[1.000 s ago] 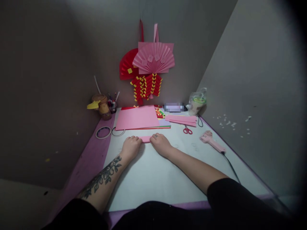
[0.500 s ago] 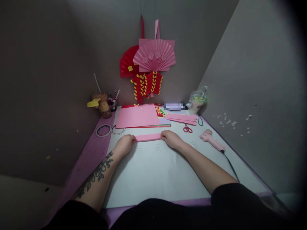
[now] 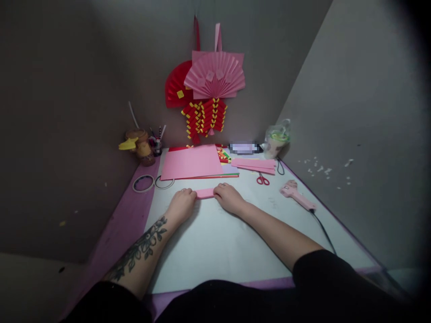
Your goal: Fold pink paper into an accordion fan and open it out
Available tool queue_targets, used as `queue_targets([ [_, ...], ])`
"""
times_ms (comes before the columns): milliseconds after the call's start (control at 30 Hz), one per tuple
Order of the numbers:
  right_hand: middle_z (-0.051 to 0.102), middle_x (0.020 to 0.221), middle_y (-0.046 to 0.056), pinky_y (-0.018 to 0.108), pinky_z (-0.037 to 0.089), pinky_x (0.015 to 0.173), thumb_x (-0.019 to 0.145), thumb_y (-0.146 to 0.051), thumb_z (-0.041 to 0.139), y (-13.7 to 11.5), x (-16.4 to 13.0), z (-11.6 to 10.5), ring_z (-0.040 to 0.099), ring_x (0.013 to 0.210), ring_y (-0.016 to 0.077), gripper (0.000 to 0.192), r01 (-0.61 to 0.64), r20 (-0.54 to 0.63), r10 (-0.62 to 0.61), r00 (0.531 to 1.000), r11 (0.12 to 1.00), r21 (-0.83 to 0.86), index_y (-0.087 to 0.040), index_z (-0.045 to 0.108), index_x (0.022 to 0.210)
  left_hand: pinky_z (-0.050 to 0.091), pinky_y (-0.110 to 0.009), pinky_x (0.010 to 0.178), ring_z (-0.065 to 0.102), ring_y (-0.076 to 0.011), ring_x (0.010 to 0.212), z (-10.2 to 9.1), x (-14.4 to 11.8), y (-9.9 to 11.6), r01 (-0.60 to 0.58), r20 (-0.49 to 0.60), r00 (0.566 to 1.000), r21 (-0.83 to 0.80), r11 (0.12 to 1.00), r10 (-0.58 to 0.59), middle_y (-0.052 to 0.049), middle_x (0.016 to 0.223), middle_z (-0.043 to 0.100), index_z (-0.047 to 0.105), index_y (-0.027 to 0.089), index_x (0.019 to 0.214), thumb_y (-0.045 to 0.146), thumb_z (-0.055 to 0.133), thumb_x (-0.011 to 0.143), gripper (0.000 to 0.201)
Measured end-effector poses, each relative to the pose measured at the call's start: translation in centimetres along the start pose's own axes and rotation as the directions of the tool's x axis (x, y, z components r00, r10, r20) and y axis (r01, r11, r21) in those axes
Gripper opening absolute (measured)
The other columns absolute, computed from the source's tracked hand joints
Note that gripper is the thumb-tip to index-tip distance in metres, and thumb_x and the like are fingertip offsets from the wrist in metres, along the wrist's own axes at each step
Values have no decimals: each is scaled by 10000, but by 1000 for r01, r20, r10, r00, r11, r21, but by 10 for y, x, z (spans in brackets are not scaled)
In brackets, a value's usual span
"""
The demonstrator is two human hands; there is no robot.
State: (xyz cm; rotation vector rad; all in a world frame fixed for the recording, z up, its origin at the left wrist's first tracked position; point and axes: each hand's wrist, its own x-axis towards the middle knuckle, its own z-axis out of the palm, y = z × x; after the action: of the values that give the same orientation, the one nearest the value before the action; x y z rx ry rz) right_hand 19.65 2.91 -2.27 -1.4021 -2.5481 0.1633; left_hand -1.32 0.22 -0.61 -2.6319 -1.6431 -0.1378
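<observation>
Gripped from either side by the left hand [image 3: 182,204] and the right hand [image 3: 230,198], a pink strip [image 3: 205,193] spans the gap between them over the white sheet [image 3: 215,251], on the near side of the pink paper [image 3: 191,162], with scissors [image 3: 263,180] and a pink glue gun [image 3: 299,196] to the right.

You present two hands [image 3: 182,204] and, between them, one pink strip [image 3: 205,193]. Before you, counted: two rings of tape [image 3: 142,191], one pair of scissors [image 3: 261,177], one glue gun [image 3: 298,196], two paper fans [image 3: 214,74], two drink cups [image 3: 144,151], one pen holder [image 3: 156,147]. Loose strips [image 3: 253,164]: at least two, overlapping.
</observation>
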Motion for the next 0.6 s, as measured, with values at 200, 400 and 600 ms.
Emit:
queue_targets([
  [200, 613, 906, 64, 280, 350, 807, 900, -191, 468, -19, 12, 11, 504, 908, 182, 153, 36, -29, -35, 999, 999, 34, -169, 619, 895, 412, -339, 793, 547, -223, 882, 10, 12, 10, -32, -33, 999, -52, 998, 31, -109, 885, 605, 649, 149, 920, 229, 381, 912, 280],
  [400, 631, 909, 60, 281, 354, 758, 894, -228, 465, -17, 13, 10, 524, 876, 190, 173, -21, 10, 21, 1000, 999, 35, -190, 634, 892, 417, -310, 777, 571, -206, 860, 7, 13, 7, 32, 0, 999, -142, 989, -33, -94, 864, 635, 678, 169, 896, 264, 401, 900, 293],
  [600, 640, 920, 76, 271, 341, 684, 875, -237, 445, 5, 7, 0, 547, 866, 196, 218, -149, 90, 147, 985, 989, 19, -187, 658, 867, 421, -283, 741, 607, -201, 833, 4, 12, -11, 132, 69, 990, -171, 976, -122, -84, 878, 679, 695, 186, 900, 267, 435, 857, 276],
])
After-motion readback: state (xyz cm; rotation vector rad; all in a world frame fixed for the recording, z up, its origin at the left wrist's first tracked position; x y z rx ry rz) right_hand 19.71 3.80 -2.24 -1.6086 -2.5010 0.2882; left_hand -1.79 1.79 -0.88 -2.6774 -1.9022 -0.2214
